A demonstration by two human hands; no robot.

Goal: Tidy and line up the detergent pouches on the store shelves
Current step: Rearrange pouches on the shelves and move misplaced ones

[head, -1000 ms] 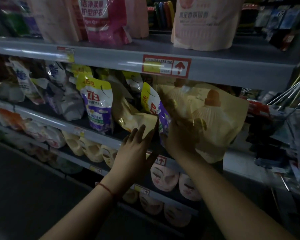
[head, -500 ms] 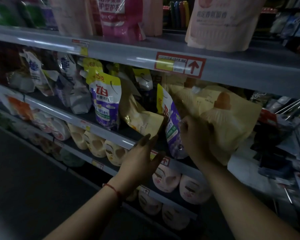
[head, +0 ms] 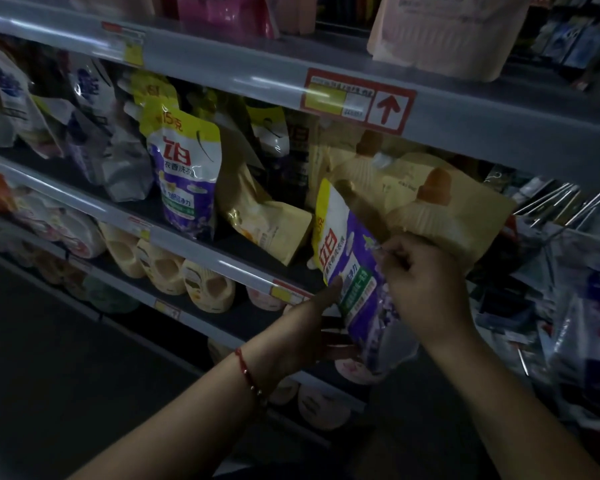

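Note:
A purple-and-white detergent pouch (head: 352, 268) with a yellow top hangs tilted in front of the middle shelf (head: 194, 251), pulled partly out. My right hand (head: 426, 289) grips its right edge. My left hand (head: 312, 327) holds its lower left side, thumb on the front. A matching purple pouch (head: 186, 174) stands upright on the same shelf to the left. A yellow pouch (head: 267, 220) leans between them. Larger yellow pouches (head: 426, 202) with orange caps lean behind my right hand.
White and blue pouches (head: 94, 133) crowd the shelf's left end. Pink pouches (head: 444, 32) stand on the top shelf. Cream bottles (head: 174, 268) line the lower shelf. Wire hooks and hanging packets (head: 568, 271) stick out on the right. The aisle floor is dark at the lower left.
The purple pouch has come forward and down out of the shelf. My right hand moved from the yellow pouches onto its edge, and my left hand closed on its lower side.

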